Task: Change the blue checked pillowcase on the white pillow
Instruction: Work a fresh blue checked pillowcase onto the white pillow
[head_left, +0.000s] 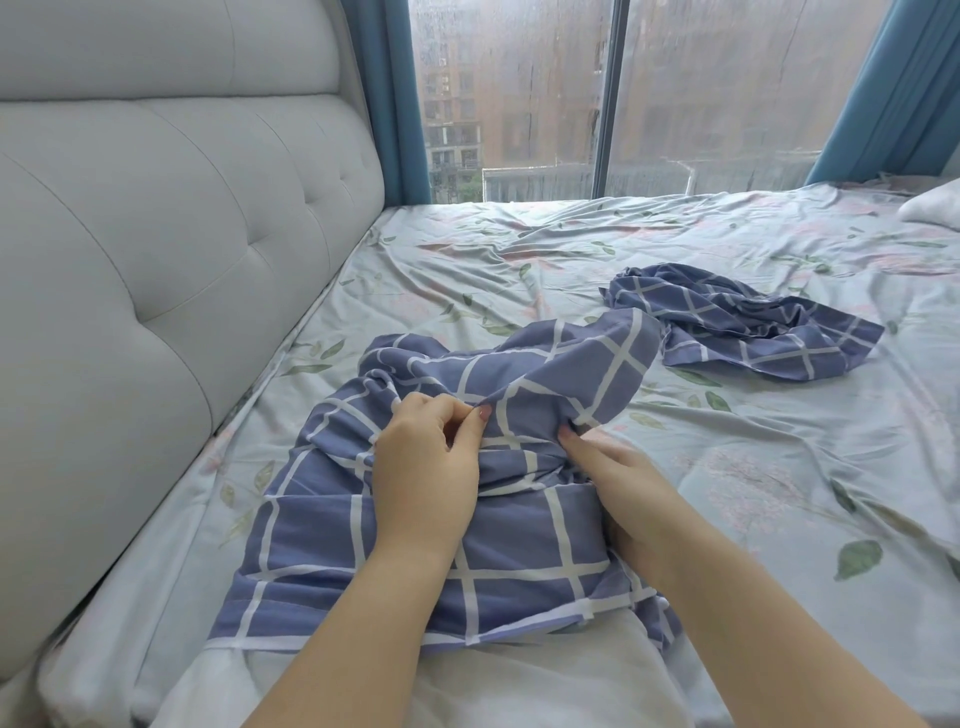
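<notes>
Far part of white pillow hidden in pillowcase, near end cut by btm edge. R hand fingertips tucked under a fold. Far-right white item cut off by edge.

Both bare hands are working at the pillowcase.
The left hand is pinching a fold at the pillowcase's middle between thumb and curled fingers. The right hand, just beside it, is holding the same fold, its fingers hidden underneath. Both forearms are reaching over the pillowcase's near edge.
</notes>
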